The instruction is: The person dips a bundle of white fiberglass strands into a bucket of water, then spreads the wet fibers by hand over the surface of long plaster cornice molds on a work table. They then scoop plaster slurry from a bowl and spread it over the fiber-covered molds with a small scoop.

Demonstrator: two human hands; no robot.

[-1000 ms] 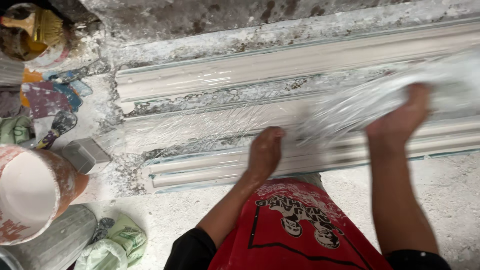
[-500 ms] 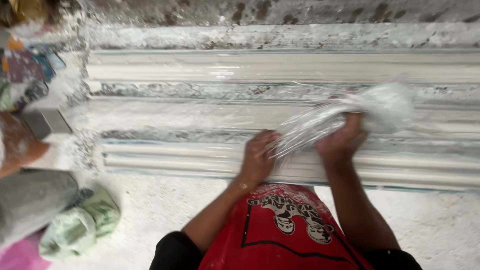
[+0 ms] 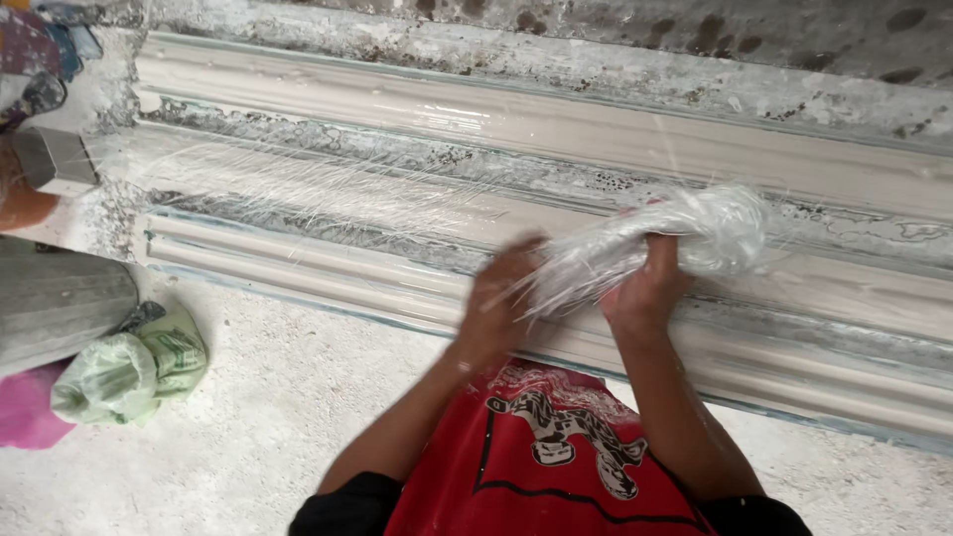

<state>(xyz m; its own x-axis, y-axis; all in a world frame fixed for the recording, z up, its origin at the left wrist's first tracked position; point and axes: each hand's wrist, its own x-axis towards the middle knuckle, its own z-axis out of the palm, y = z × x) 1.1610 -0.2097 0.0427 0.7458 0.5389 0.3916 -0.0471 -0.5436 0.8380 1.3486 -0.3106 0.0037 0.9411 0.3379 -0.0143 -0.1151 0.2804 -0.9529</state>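
A long white plaster moulding (image 3: 556, 129) with several ridges lies across the floor in front of me. A bundle of glossy white fibre strands (image 3: 685, 238) is bunched above its middle groove. My right hand (image 3: 650, 288) is closed around the bundle's neck. My left hand (image 3: 501, 303) presses flat on the strands where they fan out to the left over the moulding. Thin loose fibres (image 3: 298, 194) lie spread along the groove toward the left end.
A pale green plastic bag (image 3: 124, 367) lies on the dusty floor at the left, beside a grey cylinder (image 3: 60, 303) and a pink scrap (image 3: 25, 412). A small grey block (image 3: 60, 159) sits at the moulding's left end. My red shirt (image 3: 536, 457) fills the bottom.
My right hand has drawn in from the right toward my left hand, gathering the loose fibre sheet into a tight bundle. The view has shifted right along the moulding.
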